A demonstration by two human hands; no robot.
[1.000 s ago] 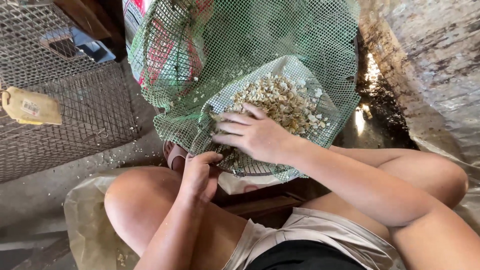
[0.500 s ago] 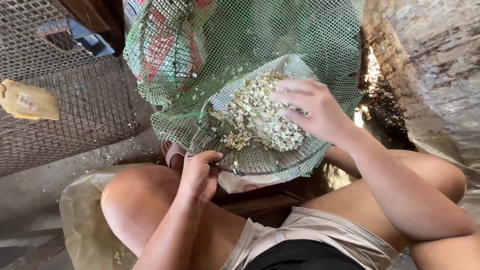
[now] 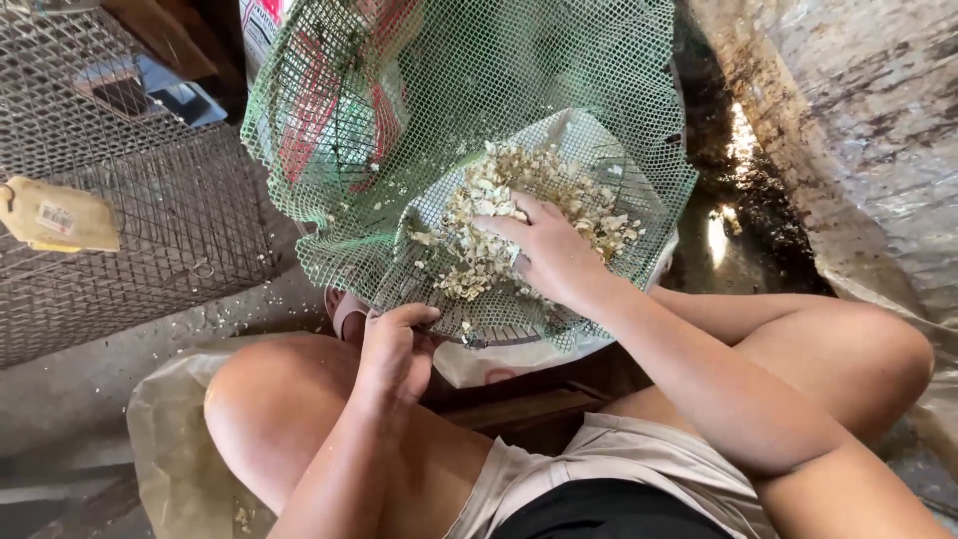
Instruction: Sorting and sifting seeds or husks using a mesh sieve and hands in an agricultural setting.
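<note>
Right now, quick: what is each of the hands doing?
Left hand: closed on the near edge of the green mesh.
Right hand: open, fingers resting on the pale shell bits.

Left of the rusty grey wire-mesh cage (image 3: pixel 130 220) lies dusty concrete floor (image 3: pixel 70 399); far right, a weathered stone wall (image 3: pixel 848 130) catches sunlight.

Plastic mesh sieve and surrounding surfaces.
Green plastic mesh (image 3: pixel 399 130), matt; pale, dry, flaky fragments (image 3: pixel 479 250); rusty metal wire cage (image 3: pixel 120 250); rough, stained wall (image 3: pixel 848 120).
</note>
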